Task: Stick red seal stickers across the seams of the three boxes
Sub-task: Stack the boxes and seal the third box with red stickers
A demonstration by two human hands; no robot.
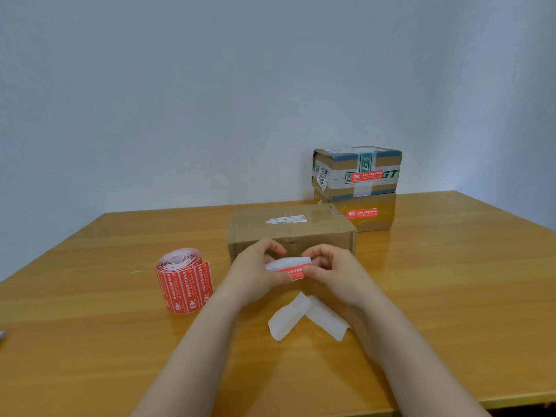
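Both hands are raised just in front of the near cardboard box (290, 233), which lies flat on the wooden worktop (451, 281). The left hand (258, 270) and right hand (329, 270) together hold one red seal sticker (293, 273) with its white backing strip (288, 263) curling away along the upper edge. Each grip is closed on one end of the piece, thumb and fingertips pinching it; the sticker is clear of the box and not yet applied. The near box shows a torn white label on its top face and no red seal in view.

At the rear right, two further boxes are stacked: the upper box (358, 170), wrapped in green-printed tape, carries a red seal (366, 176) on its front face, and the lower box (373, 215) carries a red seal (361, 213) likewise.

The sticker roll (183, 279) stands on end to the left of the hands, apart from the near box. Two discarded white backing strips (310, 316) lie crossed on the worktop directly below the hands. A small object at the far left edge is too cropped to identify
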